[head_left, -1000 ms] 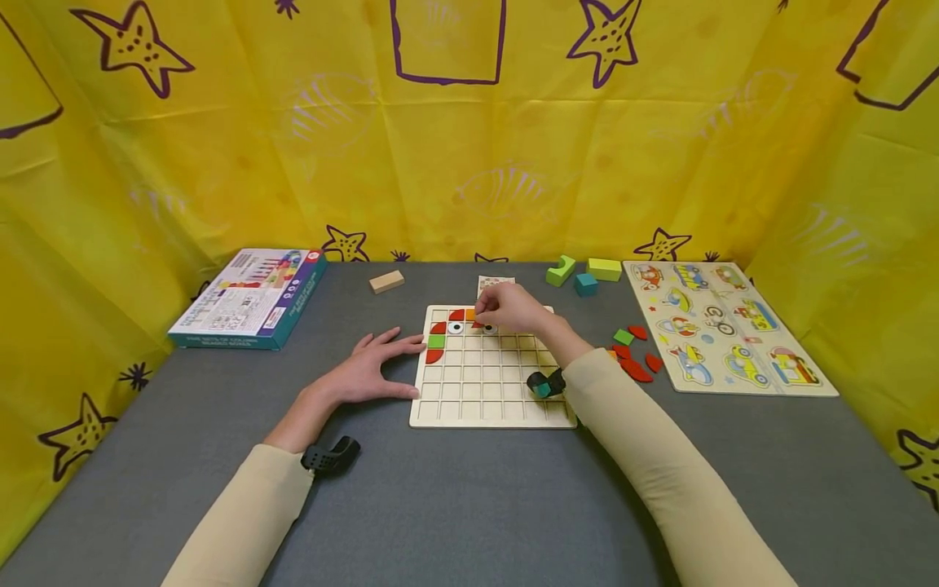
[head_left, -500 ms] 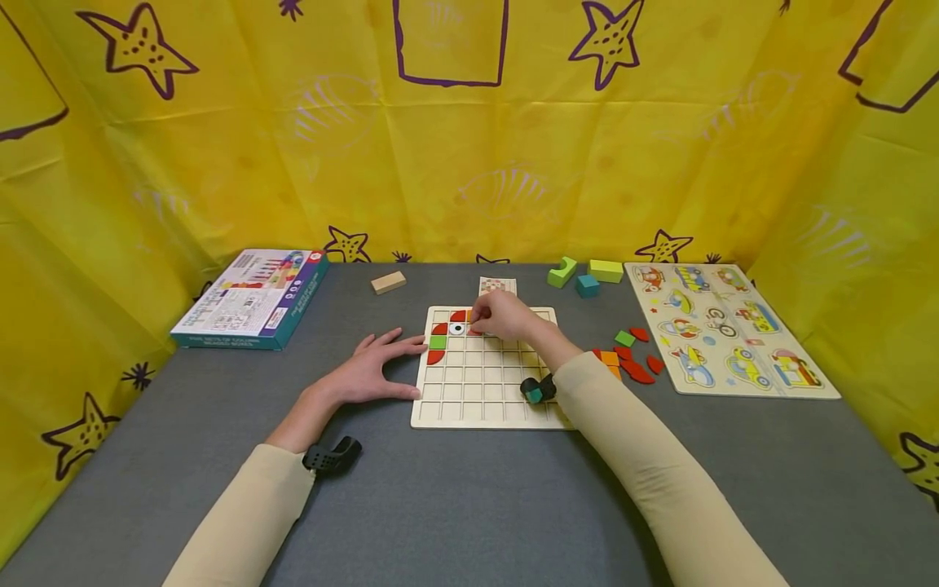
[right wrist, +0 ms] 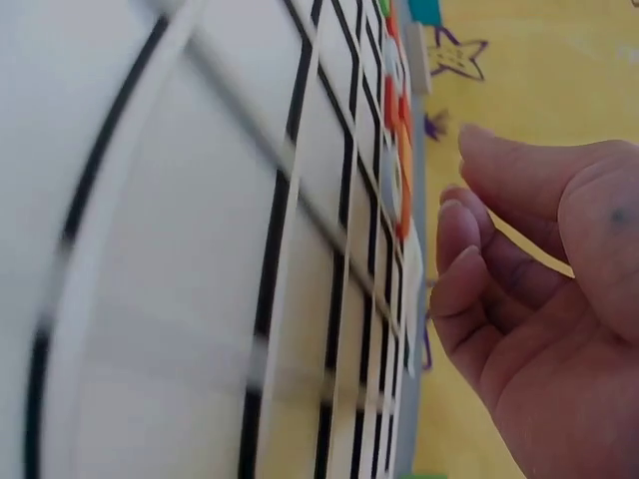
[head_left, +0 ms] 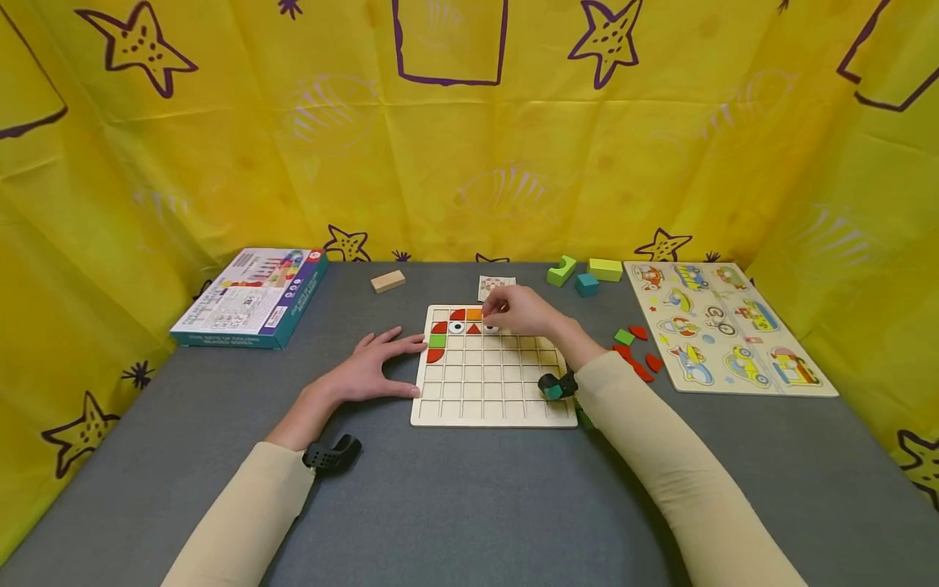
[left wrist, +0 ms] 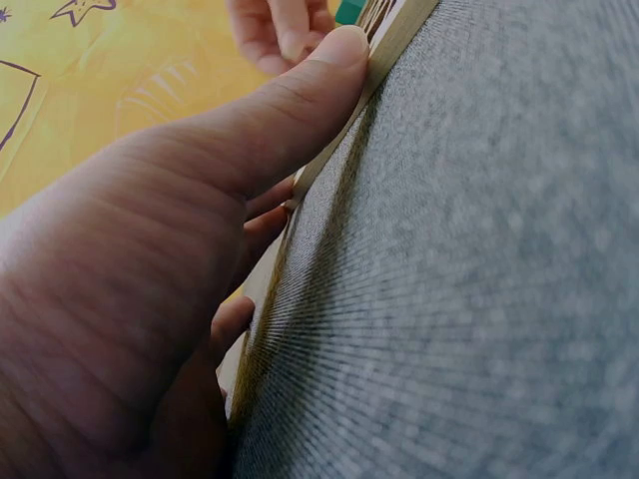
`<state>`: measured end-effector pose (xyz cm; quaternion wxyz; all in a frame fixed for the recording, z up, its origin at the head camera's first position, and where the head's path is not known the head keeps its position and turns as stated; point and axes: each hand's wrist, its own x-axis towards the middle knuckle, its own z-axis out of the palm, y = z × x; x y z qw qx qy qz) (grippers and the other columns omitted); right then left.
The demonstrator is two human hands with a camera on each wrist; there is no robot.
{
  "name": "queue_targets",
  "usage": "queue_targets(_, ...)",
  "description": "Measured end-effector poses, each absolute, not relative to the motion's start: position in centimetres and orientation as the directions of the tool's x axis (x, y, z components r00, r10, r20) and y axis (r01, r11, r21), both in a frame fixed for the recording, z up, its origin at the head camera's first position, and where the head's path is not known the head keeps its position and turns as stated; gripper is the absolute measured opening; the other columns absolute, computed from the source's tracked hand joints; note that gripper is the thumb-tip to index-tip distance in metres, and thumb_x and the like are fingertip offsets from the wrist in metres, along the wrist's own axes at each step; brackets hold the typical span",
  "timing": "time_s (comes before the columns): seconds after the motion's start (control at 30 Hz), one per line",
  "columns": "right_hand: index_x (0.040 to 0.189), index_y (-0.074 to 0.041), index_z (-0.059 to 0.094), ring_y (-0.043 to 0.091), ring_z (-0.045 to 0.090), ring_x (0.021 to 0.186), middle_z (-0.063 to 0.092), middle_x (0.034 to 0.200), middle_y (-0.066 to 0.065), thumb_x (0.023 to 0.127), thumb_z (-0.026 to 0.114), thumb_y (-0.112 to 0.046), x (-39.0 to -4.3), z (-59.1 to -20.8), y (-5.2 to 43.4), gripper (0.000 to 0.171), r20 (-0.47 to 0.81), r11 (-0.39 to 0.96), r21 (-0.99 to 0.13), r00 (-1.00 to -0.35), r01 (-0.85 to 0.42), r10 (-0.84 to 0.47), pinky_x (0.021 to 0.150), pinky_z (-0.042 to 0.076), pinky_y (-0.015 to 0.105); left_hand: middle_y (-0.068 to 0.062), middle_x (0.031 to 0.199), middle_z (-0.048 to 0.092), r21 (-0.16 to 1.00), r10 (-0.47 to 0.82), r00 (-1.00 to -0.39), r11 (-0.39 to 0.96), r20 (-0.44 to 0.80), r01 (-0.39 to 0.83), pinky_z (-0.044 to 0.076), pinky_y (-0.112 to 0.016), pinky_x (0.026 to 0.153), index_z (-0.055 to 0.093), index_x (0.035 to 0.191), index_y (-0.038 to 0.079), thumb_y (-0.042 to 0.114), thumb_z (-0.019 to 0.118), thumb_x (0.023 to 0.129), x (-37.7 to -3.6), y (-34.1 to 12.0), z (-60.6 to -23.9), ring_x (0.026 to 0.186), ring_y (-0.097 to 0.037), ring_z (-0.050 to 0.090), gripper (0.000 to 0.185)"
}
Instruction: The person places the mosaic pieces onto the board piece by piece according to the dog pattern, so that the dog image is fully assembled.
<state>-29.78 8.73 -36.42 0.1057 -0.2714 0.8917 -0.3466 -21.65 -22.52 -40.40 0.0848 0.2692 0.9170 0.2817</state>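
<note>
A pale wooden grid board (head_left: 484, 416) lies in the middle of the table. Its upper left cells hold red quarter-round tiles (head_left: 435, 355), a green square tile (head_left: 437, 341), an orange square tile (head_left: 473, 314), a red triangle tile (head_left: 473, 329) and a round eye tile (head_left: 456, 328). A second eye tile is partly hidden under my right hand (head_left: 522, 311). That hand hovers over the top row with loosely bent fingers; the right wrist view shows thumb and fingers apart, nothing between them. My left hand (head_left: 367, 371) spreads along the board's left edge, thumb and fingertips touching it.
A small picture card (head_left: 495, 282) lies behind the board. Loose red pieces (head_left: 654, 363) and a green piece (head_left: 624, 337) are to the right, beside a picture puzzle board (head_left: 734, 326). Blocks (head_left: 605, 270) stand at the back; a flat box (head_left: 249, 302) is at left.
My right hand has shifted slightly right and lifted off the red triangle tile, which now shows in its cell beside the eye tile. My left hand has kept its place.
</note>
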Motion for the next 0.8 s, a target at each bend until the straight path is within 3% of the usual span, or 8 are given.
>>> queue_targets(0.2, 0.112, -0.002, 0.068, 0.026, 0.056, 0.088, 0.063, 0.099, 0.009, 0.097, 0.07, -0.014, -29.1, -36.2, 12.9, 0.02, -0.012, 0.621, -0.703, -0.868, -0.346, -0.497, 0.076, 0.047, 0.037, -0.004, 0.16, 0.038, 0.553, 0.55, -0.835, 0.692, 0.013, 0.464, -0.001, -0.064, 0.115, 0.052, 0.149, 0.016, 0.053, 0.08, 0.082, -21.8, -22.5, -40.4, 0.151, -0.039, 0.014, 0.082)
queue_targets(0.5, 0.116, 0.001, 0.067, 0.03, 0.061, 0.096, 0.065, 0.104, 0.012, 0.097, 0.07, -0.015, -28.4, -36.2, 19.6, 0.025, 0.008, 0.661, -0.676, -0.901, -0.324, -0.434, 0.088, 0.049, 0.045, -0.002, 0.16, 0.037, 0.553, 0.533, -0.846, 0.706, -0.004, 0.443, -0.002, -0.061, 0.117, 0.052, 0.15, 0.018, 0.049, 0.082, 0.082, -21.6, -22.4, -40.3, 0.151, -0.037, 0.013, 0.08)
queue_targets(0.8, 0.118, 0.003, 0.067, 0.031, 0.06, 0.097, 0.066, 0.106, 0.013, 0.098, 0.069, -0.016, -27.6, -36.7, 25.3, 0.027, -0.032, 0.718, -0.648, -0.933, -0.254, -0.358, 0.085, 0.05, 0.043, -0.002, 0.16, 0.037, 0.554, 0.531, -0.847, 0.709, -0.013, 0.436, -0.003, -0.063, 0.116, 0.052, 0.15, 0.018, 0.05, 0.081, 0.083, -21.6, -22.4, -40.3, 0.151, -0.038, 0.012, 0.08)
